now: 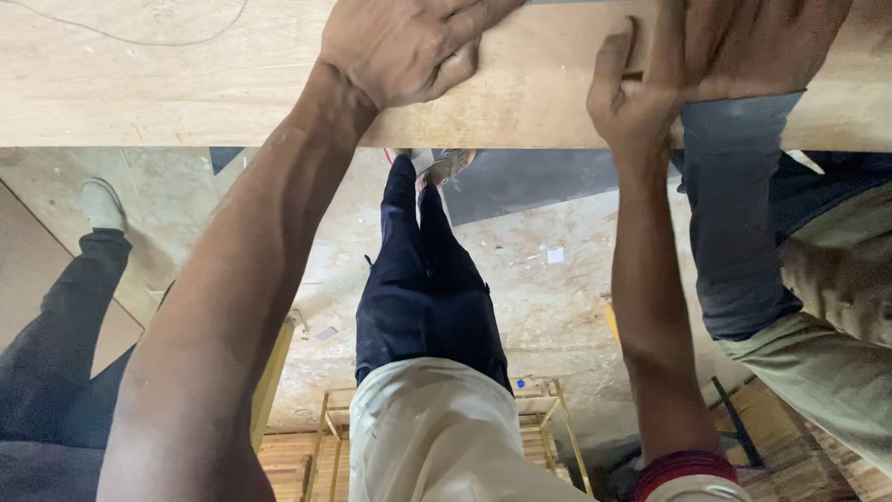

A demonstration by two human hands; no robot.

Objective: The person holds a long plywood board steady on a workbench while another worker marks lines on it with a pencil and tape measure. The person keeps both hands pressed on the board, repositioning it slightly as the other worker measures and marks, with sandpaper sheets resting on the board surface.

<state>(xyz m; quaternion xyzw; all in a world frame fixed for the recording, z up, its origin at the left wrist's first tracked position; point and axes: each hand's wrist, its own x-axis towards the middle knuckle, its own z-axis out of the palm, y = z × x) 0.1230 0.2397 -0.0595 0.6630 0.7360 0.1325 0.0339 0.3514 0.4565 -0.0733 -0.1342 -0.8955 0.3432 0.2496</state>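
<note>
— Where was the plywood board (186, 84)?
— Lay flat at the top of view, above the floor (557, 279).
— And the hands?
— Left hand (400, 51) pressed flat on it, fingers loosely curled; right hand (632, 93) hooked over something, grip unclear. Should have spread pressure evenly.
— Another person's trousered leg (734, 223) stood close.

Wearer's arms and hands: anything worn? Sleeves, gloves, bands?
Both forearms are bare, no gloves on the left hand or right hand. The right arm shows a red cuff with a white edge below it, near the frame bottom. No watch or rings visible.
</note>
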